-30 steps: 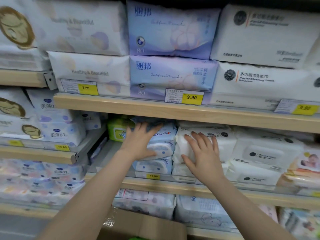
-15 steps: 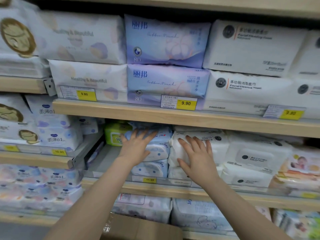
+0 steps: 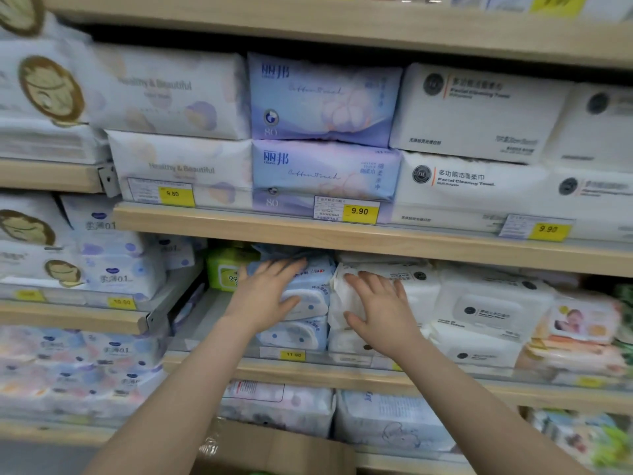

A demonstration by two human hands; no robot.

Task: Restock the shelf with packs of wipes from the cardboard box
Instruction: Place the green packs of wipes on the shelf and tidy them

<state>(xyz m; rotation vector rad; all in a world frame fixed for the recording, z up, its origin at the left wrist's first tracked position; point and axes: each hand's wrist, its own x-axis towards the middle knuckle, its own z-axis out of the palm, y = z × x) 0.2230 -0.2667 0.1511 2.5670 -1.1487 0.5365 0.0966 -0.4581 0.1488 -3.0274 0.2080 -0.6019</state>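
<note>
My left hand [image 3: 270,293] lies flat, fingers spread, on the upper of two stacked blue wipe packs [image 3: 313,289] on the middle shelf [image 3: 342,370]. My right hand [image 3: 380,308] rests flat with fingers apart on a white wipe pack [image 3: 419,286] just to the right of them. Neither hand grips a pack. The cardboard box [image 3: 284,450] shows at the bottom edge, between my forearms; its contents are hidden.
A green wipe pack [image 3: 224,269] sits left of the blue stack. More white lidded packs [image 3: 489,310] fill the shelf to the right. The shelf above [image 3: 342,234] holds large tissue packs and hangs low over the wipes. Price tags line the shelf edges.
The view has tilted upward, so the shelves sit lower in frame. Both hands stay flat on the same packs, shifted slightly left with them.
</note>
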